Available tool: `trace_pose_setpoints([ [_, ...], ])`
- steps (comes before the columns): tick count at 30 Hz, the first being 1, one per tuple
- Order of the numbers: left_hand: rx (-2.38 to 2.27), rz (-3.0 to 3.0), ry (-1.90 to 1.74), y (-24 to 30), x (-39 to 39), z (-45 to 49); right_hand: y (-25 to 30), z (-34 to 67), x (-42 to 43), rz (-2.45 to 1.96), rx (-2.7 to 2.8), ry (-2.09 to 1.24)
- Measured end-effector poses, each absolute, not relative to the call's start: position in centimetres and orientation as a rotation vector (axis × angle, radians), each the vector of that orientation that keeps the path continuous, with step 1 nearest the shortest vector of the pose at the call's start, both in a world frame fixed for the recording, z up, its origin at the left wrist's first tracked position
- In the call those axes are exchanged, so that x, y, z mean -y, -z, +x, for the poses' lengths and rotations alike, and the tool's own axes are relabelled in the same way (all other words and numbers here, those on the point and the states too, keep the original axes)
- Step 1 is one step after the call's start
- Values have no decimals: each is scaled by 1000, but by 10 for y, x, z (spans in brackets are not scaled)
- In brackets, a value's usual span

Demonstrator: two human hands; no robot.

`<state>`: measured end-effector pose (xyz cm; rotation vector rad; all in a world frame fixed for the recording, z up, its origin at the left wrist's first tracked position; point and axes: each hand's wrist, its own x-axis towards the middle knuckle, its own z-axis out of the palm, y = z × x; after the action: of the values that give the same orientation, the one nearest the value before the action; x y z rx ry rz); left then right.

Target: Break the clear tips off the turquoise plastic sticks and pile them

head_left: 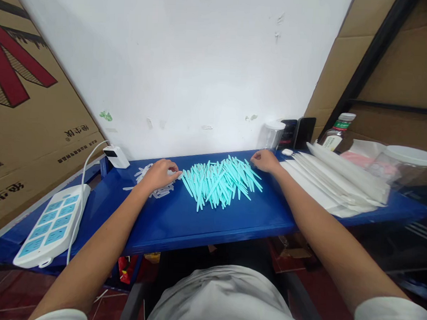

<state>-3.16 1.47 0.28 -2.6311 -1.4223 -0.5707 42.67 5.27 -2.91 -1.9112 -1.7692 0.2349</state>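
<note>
A wide heap of slim turquoise sticks with greyish tips, which look like eyebrow razors point(217, 181), lies on the blue table point(203, 226). My left hand point(160, 174) is at the heap's left end, thumb and forefinger closed close together beside the outermost razors. Under and around that hand lie small clear plastic caps point(161, 191), partly covered by it. At the upper right end of the heap is my right hand point(265, 161), its fingers curled and pinched near the razor tips. Whatever is between the fingertips of either hand is too small to make out.
White padded sleeves point(341, 181) are stacked on the right. Behind them stand a bottle point(334, 133), clear jars point(273, 134) and two dark phones point(304, 132). A power strip point(54, 223) and a white charger point(116, 157) sit left, beside a large carton point(30, 107).
</note>
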Motion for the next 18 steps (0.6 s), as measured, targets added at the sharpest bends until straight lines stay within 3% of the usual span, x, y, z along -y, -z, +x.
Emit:
trace_pose_setpoints([
  [18, 1436, -2645, 553, -6, -9, -27, 25, 424, -48, -1911, 1770, -251],
])
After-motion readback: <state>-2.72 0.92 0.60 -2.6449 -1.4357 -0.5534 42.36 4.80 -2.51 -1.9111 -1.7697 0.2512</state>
